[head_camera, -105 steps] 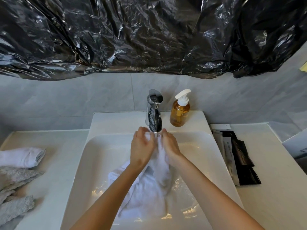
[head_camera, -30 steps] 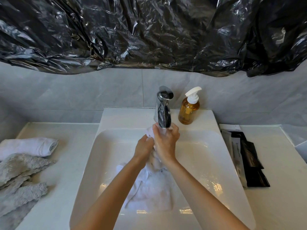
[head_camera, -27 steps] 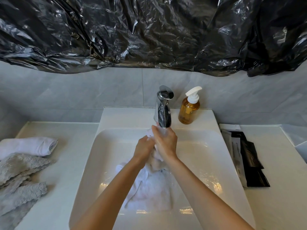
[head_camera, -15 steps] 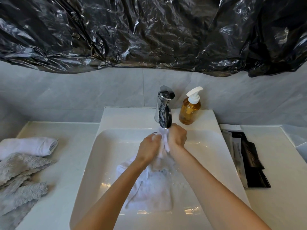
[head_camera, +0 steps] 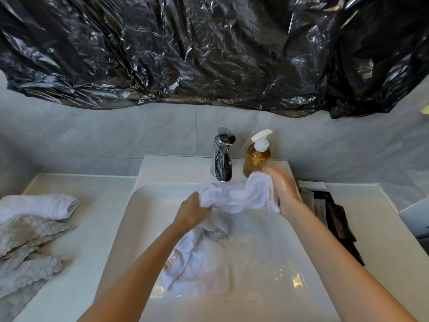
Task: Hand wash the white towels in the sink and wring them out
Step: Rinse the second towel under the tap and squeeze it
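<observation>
White towel [head_camera: 236, 196] stretched between left hand [head_camera: 192, 211] and right hand [head_camera: 283, 187], above sink [head_camera: 290, 263], under faucet [head_camera: 221, 156]

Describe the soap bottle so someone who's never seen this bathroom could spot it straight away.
Find the white sink below the black plastic sheeting. On its back ledge, just right of the chrome tap, stands the soap bottle. It is the only amber, see-through thing there, topped with a white pump.

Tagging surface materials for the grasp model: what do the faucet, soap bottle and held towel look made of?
Faucet: polished chrome-look metal; it mirrors the dark sheet above.
Soap bottle: clear amber body, plastic or glass, cannot tell; matte white plastic pump.
White towel: looped terry, likely cotton; wet and bunched, stretched between the left hand and the right hand.
</observation>
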The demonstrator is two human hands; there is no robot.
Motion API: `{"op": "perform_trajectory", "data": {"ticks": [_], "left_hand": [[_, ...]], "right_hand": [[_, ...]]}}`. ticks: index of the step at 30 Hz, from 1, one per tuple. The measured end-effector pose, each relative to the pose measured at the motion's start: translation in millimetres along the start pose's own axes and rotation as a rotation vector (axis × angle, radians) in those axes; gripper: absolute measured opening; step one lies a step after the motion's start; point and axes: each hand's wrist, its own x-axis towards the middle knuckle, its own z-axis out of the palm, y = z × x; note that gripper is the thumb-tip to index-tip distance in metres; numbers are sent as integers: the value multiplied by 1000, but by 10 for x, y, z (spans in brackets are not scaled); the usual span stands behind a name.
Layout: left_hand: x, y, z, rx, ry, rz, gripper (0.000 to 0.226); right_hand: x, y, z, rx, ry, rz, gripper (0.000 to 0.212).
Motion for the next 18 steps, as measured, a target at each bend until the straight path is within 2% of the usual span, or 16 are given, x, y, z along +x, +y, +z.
{"op": "perform_trajectory", "data": {"ticks": [1, 2, 4, 6, 8, 9, 10, 12, 14, 16, 18], "left_hand": [[19, 26, -8, 3, 39, 21, 25], [11, 76, 3, 3, 57, 57, 20], [-32, 175, 54, -10, 86, 138, 14], [-72, 230, 65, -42, 91, 196, 16], [-106, 263, -9, -104, 32, 208, 19], [-138, 284, -67, -173, -3, 202, 20], [-178, 301, -130, -272, -30, 177, 24], [-244, 300, -275, -510, -59, 124, 38], [-269, 210, -401, -659, -117, 121, 55], [-275, 73, -444, -551, -189, 124, 66], [-260, -41, -354, -228, -271, 115, 63]], "right_hand": [[-34, 69, -47, -131, -17, -39, 8], [-48, 200, -98, -244, -74, -69, 18], [-123, 423, -119, -462, -291, -51, 42], [-173, 587, -68, -668, -498, 5, 65], [-201, 690, -1, -891, -549, -100, 78], [-240, 694, 64, -879, -550, -185, 77], [-270, 694, 135, -747, -548, -234, 69], [-355, 614, 285, -408, -501, -213, 51], [-407, 487, 380, -210, -406, -172, 33], [-456, 362, 394, -60, -383, -146, 29], [-507, 286, 338, -6, -444, -128, 29]]}}
